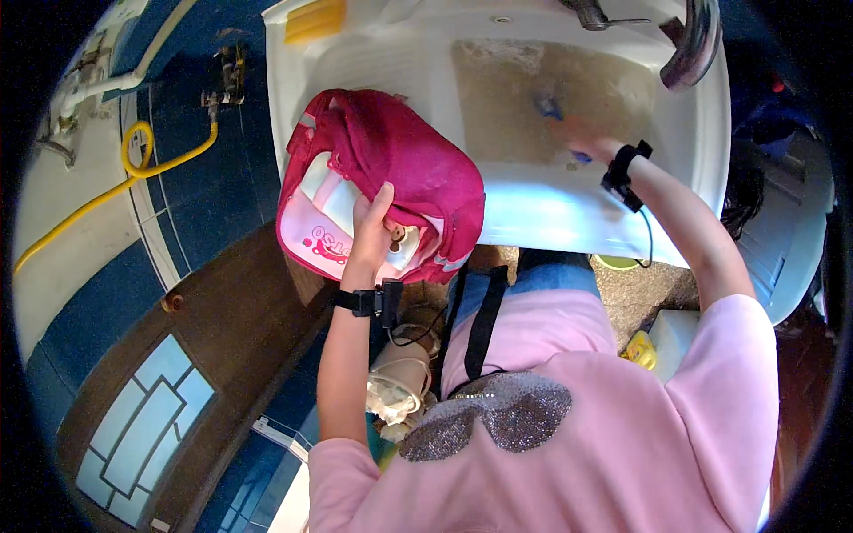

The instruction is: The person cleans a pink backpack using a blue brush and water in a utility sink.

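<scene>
A magenta and pale pink backpack [400, 151] rests on the left side of the white sink [373, 67], over its washboard ridges and front edge. My left hand [377, 222] is closed on the bag near its pale front panel, thumb up and the other fingers partly hidden in the folds. My right hand [593, 145] reaches into the murky brownish water [506, 115] in the basin. Its fingers are blurred and partly under water. A blue object [549, 107] shows beside the fingers, and a smaller blue bit [581, 157] lies close under the hand; their kind is unclear.
A metal faucet [697, 44] overhangs the basin's right rear. A yellow item [315, 19] lies on the sink's far left corner. Along the left wall runs a yellow hose [89, 209]. Below the bag stands a beige bin [397, 369]; a grey-blue plastic surface [782, 231] is at right.
</scene>
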`<state>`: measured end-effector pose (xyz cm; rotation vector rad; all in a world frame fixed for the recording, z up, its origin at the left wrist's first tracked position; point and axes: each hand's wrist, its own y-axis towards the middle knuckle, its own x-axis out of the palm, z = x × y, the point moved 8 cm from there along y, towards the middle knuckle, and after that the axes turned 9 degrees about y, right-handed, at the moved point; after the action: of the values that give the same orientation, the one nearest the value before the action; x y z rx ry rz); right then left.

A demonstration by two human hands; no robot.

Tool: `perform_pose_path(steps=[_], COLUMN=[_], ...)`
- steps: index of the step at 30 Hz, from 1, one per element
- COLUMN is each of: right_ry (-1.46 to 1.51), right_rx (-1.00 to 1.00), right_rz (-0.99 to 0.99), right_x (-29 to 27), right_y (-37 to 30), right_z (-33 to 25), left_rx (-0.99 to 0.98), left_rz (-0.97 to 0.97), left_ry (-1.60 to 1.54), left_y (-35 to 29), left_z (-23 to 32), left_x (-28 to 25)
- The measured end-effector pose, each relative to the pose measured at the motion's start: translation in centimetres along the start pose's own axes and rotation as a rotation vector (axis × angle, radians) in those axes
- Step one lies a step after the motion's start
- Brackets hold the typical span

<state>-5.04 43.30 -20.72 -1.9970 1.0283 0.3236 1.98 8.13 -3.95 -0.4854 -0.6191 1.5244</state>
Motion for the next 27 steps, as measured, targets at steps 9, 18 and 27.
perform_pose_path(steps=[9,18,27], right_ry=[0.181,0.062,0.047], right_rx=[-0.282,-0.435,-0.428], right_rz=[-0.285,-0.280,-0.290], right_x=[0.0,2.6,0.3], right_y=[-11.1,-1.0,-6.2], right_z=[-25.8,-31.0,-31.5], left_rx=[0.098,0.063,-0.001], left_rz=[0.250,0.183,0.118], left_ry=[0.011,-0.124,0.030], left_y=[-1.4,-0.5,-0.3], left_z=[0.2,-0.8,4.8], left_x=[-1.2,-2.5,-4.5])
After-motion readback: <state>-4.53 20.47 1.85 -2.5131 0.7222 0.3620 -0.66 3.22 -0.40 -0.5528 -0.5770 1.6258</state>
